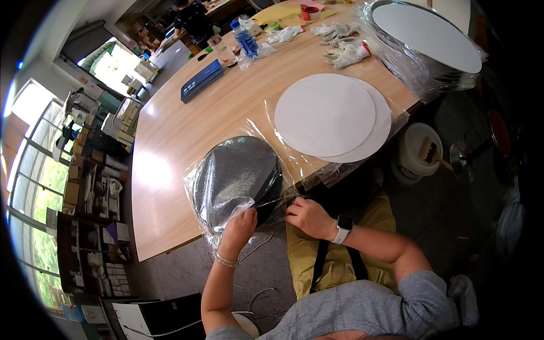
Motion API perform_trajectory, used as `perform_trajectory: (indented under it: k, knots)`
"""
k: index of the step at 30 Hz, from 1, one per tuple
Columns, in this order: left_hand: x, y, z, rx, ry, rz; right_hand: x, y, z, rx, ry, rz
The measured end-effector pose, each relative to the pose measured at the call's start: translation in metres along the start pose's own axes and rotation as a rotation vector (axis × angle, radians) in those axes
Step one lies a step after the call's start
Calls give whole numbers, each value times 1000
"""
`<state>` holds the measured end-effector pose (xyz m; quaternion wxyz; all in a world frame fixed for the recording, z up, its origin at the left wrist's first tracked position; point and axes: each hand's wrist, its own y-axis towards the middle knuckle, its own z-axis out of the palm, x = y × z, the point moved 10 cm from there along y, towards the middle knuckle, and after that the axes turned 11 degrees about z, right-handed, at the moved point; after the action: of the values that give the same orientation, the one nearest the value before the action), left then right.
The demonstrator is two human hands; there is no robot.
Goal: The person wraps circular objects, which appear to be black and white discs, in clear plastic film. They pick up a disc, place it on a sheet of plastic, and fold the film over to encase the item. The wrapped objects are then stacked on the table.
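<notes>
Single view — head-worn wide fisheye, left of a side-by-side pair, facing steeply down and forward over the grey shirt (351, 306); left hand (240, 228) and right hand (310, 217) close below — table (170, 130) running ahead, windows (33, 184) bending along left rim.

It looks like a workshop: broad worktable (164, 133), work gloves (347, 55), crammed shelves (73, 249).

Dark blue box (202, 81), blue-capped bottle (245, 41), gloves (347, 54), white bucket (407, 157)

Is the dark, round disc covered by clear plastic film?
At least partly: the clear film glints across the disc and reaches past its rim.
</notes>
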<state>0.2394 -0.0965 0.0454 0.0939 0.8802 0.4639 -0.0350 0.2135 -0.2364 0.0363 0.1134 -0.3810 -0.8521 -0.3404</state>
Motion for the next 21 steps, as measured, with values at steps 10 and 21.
perform_trajectory:
  k: [10, 21]
  knots:
    - [-23, 15, -17, 18, -55, 116, -2, -1, 0, 2, -8, 10]
    - [-5, 11, -15, -14, -211, 72, -1, 0, 1, 12, 10, 7]
